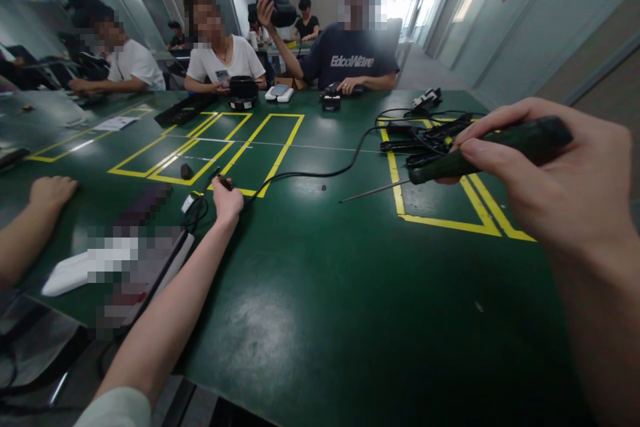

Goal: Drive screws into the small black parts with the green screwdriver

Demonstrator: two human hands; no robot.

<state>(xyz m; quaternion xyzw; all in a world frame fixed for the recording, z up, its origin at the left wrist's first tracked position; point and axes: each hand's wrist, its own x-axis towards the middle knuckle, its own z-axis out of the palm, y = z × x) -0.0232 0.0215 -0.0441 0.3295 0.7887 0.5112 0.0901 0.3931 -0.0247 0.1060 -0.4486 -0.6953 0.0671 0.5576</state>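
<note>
My right hand (pixel 565 153) grips a screwdriver (pixel 450 157) by its dark green handle, its thin shaft pointing left above the table. Stretched out on the left side, my left hand (pixel 227 200) is closed on a small black piece (pixel 226 182), perhaps a cable plug; most of it hides behind my fingers. From near that hand, a black cable (pixel 310 174) runs right across the table to a bundle of black cables (pixel 425 140) behind the screwdriver. A white tag (pixel 189 203) and cable loops lie just left of my left hand.
Yellow tape (pixel 440 221) marks boxes on the green table (pixel 300 293). A small dark block (pixel 187 171) lies beyond my left hand. Another person's hand (pixel 53 193) rests at the left edge. People sit opposite; one raises a black headset (pixel 280 10). A white object (pixel 75 270) lies front left.
</note>
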